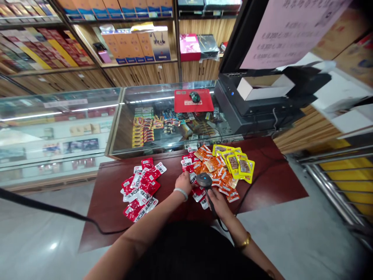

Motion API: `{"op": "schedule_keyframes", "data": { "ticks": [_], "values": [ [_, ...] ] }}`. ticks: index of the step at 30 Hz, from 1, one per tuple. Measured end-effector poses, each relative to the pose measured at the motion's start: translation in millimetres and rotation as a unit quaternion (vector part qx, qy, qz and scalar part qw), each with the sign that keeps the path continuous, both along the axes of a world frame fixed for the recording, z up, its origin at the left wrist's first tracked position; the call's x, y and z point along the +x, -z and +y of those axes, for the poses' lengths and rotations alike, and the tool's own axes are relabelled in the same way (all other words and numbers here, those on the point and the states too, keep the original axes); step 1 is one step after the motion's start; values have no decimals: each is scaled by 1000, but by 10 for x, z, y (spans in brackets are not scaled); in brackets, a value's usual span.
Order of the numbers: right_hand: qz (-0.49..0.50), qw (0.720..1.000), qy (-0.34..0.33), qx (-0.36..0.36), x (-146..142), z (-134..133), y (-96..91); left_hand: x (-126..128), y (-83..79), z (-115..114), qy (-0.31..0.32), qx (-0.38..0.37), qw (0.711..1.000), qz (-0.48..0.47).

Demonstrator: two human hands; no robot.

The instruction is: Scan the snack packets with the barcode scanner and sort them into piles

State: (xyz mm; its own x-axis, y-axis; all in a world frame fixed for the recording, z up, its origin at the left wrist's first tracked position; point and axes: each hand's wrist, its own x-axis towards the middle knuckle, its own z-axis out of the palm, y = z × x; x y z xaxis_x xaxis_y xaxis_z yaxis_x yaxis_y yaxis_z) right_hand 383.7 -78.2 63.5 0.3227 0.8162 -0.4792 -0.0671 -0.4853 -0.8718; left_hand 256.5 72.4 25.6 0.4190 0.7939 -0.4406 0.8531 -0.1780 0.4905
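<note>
"Glass display cases (64, 124) and stocked wooden shelves (140, 63) line a shop beyond a dark red table (271, 175). What are the hands holding?"

"The right hand (218, 200) wraps the handle of a black handheld scanner (204, 179), its head among the packets."

"And the left hand (183, 182)?"

"Fingers curled beside red-and-white packets (188, 165); whether it pinches one, I cannot tell."

"Other goods?"

"Orange packets (217, 165) lie heaped right of the scanner, yellow packets (239, 159) at their upper right. Another red-and-white pile (148, 182) sits apart, at left."
</note>
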Motion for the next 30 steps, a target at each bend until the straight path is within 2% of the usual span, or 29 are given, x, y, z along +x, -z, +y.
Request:
{"op": "schedule_keyframes", "data": {
  "ticks": [3,7,12,16,21,25,28,30],
  "values": [
    [1,1000,11,2,-12,17,13,-227,82,109,-109,-57,991,-61],
    [23,999,-25,5,-73,97,10,-620,181,222,-243,-55,961,-118],
    [93,992,-89,-4,-251,248,-6,-983,241,219,-310,-48,938,-150],
    [76,986,-150,2,-392,386,-46,-1203,177,200,-345,-45,923,-167],
    [-36,969,-237,65,-576,577,-110,-1674,-53,344,-414,20,907,-73],
    [-60,953,-289,71,-692,640,-120,-2093,-162,486,-456,57,888,9],
    [-57,955,-281,76,-688,608,-100,-2200,-190,489,-444,120,884,81],
    [-44,963,-257,70,-643,563,-74,-2110,-207,445,-421,203,875,123]
  ]
}}
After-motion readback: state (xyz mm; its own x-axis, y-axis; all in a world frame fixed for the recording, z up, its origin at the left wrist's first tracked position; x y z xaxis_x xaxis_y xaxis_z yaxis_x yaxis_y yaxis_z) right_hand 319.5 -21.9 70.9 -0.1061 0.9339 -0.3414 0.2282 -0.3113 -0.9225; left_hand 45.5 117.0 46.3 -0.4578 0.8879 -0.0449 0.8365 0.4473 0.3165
